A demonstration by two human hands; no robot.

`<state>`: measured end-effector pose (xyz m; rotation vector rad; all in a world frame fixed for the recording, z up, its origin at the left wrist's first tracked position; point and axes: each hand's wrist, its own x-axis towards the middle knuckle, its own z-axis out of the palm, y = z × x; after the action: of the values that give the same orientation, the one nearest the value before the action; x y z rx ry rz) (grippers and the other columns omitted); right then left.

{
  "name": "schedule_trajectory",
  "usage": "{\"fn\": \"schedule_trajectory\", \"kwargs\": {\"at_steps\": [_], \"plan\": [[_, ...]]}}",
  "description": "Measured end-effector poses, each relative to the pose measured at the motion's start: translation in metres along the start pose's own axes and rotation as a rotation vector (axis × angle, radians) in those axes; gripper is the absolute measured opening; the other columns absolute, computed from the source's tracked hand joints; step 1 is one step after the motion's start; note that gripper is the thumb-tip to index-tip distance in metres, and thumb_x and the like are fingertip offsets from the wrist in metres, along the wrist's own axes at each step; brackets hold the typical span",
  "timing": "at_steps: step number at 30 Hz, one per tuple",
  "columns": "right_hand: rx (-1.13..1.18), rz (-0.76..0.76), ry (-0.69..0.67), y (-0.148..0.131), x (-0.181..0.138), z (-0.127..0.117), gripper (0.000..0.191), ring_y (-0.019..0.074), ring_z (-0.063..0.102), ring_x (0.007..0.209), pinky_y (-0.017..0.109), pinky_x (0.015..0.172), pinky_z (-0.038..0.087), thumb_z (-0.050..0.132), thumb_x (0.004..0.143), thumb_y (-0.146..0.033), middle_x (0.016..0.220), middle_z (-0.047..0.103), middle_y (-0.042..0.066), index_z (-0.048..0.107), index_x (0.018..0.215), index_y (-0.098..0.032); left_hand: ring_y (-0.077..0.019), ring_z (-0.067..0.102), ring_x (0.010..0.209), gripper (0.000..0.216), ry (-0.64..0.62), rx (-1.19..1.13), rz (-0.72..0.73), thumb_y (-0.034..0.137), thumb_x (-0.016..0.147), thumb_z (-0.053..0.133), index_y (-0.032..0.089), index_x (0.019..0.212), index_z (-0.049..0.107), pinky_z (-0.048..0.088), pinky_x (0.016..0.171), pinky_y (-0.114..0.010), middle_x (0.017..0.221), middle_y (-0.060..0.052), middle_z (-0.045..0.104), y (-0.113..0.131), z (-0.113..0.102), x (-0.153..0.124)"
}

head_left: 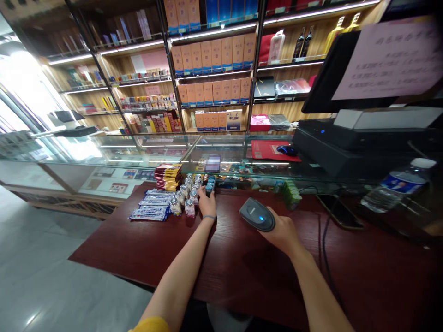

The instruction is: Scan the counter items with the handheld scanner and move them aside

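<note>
My right hand [282, 233] is closed around a dark grey barcode scanner [258, 214] with a blue light, held just above the dark red wooden counter [242, 267]. My left hand [206, 203] reaches forward and grips a small blue item [209, 188] at the right end of a cluster of small clear jars [188, 193]. A thin band sits on my left wrist. Left of the jars lie blue and white packets [152, 207] and a stack of red and yellow packs [168, 176].
A glass display case [138, 154] runs behind the counter. A black register with monitor [346, 138] and a paper notice stand at right, near a water bottle [398, 184] and a phone [339, 211]. A red mat with a mouse [285, 150] lies beyond. Shelves of boxes and bottles fill the back wall.
</note>
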<state>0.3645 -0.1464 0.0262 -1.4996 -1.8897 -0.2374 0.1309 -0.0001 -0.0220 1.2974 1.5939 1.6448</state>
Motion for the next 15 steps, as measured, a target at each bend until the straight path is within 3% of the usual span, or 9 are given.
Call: {"fn": "schedule_trajectory", "kwargs": {"at_steps": [10,15], "plan": [[-0.009,-0.014,0.007,0.0023,-0.0007,0.0033,0.024,0.0253,0.073,0.059,0.028,0.053,0.046,0.063,0.077,-0.036,0.064,0.073,0.0,0.064,0.099,-0.025,-0.0247,0.063,0.123,0.039,-0.011,0.058,0.009,0.014,0.088,0.064,0.019,0.122,0.046,0.049,0.102,-0.038,0.126,-0.018,0.066,0.0,-0.0016,-0.0025],[0.001,0.014,-0.014,0.0025,-0.0002,0.0029,0.026,0.0257,0.074,0.062,0.028,0.053,0.047,0.064,0.076,-0.036,0.066,0.074,-0.001,0.064,0.1,-0.025,-0.0238,0.058,0.13,0.046,-0.026,0.044,0.01,0.015,0.088,0.065,0.019,0.129,0.044,0.045,0.109,-0.039,0.134,-0.018,0.063,-0.0018,-0.0025,-0.0028]]}}
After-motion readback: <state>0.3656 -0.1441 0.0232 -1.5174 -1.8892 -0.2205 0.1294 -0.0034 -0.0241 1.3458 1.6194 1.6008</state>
